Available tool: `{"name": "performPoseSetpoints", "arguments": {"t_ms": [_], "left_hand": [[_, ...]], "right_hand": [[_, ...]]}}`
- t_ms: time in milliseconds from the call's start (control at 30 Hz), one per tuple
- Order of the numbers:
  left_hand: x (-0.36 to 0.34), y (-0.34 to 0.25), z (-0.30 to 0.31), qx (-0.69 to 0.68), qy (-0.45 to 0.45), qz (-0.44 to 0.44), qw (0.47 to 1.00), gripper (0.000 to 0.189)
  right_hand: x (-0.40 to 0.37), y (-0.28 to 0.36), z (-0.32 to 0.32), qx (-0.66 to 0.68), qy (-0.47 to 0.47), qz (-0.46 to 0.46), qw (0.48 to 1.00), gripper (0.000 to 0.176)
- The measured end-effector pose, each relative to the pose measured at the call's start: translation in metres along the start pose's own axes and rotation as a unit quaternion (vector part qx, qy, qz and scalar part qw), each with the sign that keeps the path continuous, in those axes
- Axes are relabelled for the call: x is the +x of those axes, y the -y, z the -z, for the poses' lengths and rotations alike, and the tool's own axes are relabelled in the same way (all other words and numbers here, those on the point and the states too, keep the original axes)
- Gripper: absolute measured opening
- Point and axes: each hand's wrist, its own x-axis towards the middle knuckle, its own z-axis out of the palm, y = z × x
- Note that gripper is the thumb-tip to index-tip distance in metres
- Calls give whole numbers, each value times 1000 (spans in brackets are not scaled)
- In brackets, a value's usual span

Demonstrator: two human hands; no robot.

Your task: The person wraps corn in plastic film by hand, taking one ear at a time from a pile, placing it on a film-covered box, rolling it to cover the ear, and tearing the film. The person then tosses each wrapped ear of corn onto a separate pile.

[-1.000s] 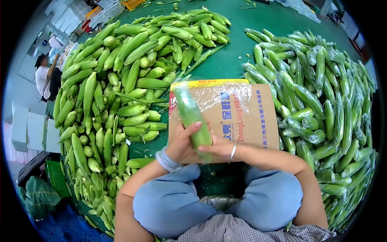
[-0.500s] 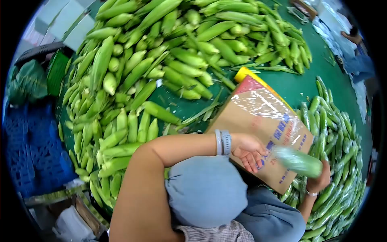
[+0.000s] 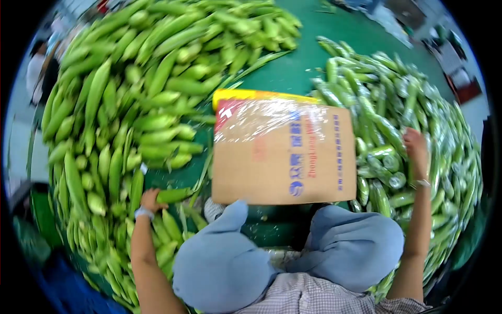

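At the lower left, my left hand (image 3: 150, 201) is closed round the end of a green ear of corn (image 3: 175, 195), which points right toward my knee. Other unwrapped ears in husks lie around that hand in a large pile (image 3: 162, 131). My right hand (image 3: 414, 142) is over the plastic-wrapped ears (image 3: 384, 128) on the right, its fingers bent and partly hidden. Whether it touches or holds one of them I cannot make out. Between my hands, a brown cardboard box (image 3: 272, 157) covered in clear film lies in front of my knees.
A yellow edge (image 3: 261, 94) shows behind the box. Green surface (image 3: 308, 23) runs between the two piles. Loose husk leaves (image 3: 261, 64) lie beside the unwrapped pile. A person (image 3: 36, 70) is at the far left, and a blue crate (image 3: 73, 288) is at the lower left.
My view has turned. My left hand has left the box and gone to the unwrapped pile, taking hold of an ear. My right hand no longer shows the wrapped ear above the box.
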Motion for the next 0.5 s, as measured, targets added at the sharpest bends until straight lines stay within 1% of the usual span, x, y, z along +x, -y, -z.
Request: {"name": "performPoseSetpoints", "arguments": {"t_ms": [33, 67, 100, 133, 167, 200, 233, 267, 300, 333, 367, 400, 433, 467, 500], "left_hand": [[-6, -18, 16, -51, -32, -1, 998, 71], [-9, -40, 37, -104, -59, 1, 993, 67], [-8, -62, 62, -98, -56, -15, 994, 67], [-11, -83, 84, -216, -96, -30, 971, 62], [-20, -107, 107, -333, -134, -38, 933, 58], [-22, -147, 144, -355, -138, -54, 923, 52], [-16, -172, 161, -395, -159, -57, 903, 53], [-10, -204, 182, -361, -192, -106, 906, 54], [8, -228, 192, -326, -201, -168, 908, 57], [23, -263, 206, -220, -235, -215, 922, 58], [45, -293, 205, -185, -270, -260, 909, 57], [69, -322, 204, -153, -280, -306, 897, 58], [93, -348, 194, -138, -286, -317, 894, 60], [114, -367, 183, -124, -291, -328, 890, 62], [128, -379, 177, -125, -292, -334, 888, 62]], "right_hand": [[-6, 35, -53, -61, 98, -29, 993, 36], [-3, 27, -94, -174, 160, 47, 971, 41], [2, 24, -131, -301, 204, 39, 931, 45], [-4, 35, -163, -433, 181, 73, 880, 51], [-2, 40, -188, -490, 258, 49, 831, 58], [-4, 40, -204, -440, 256, 117, 853, 61], [0, 41, -218, -481, 252, 104, 833, 54], [7, 34, -222, -485, 251, 105, 831, 54], [13, 26, -225, -439, 268, 61, 855, 48], [16, 23, -226, -388, 283, 17, 877, 43], [14, 23, -216, -235, 345, -84, 905, 29], [8, 13, -205, -233, 342, -85, 906, 29], [0, -2, -193, -82, 395, -138, 904, 26], [-7, -14, -181, 71, 438, -186, 877, 24], [-13, -14, -164, 71, 432, -186, 879, 24]]}}
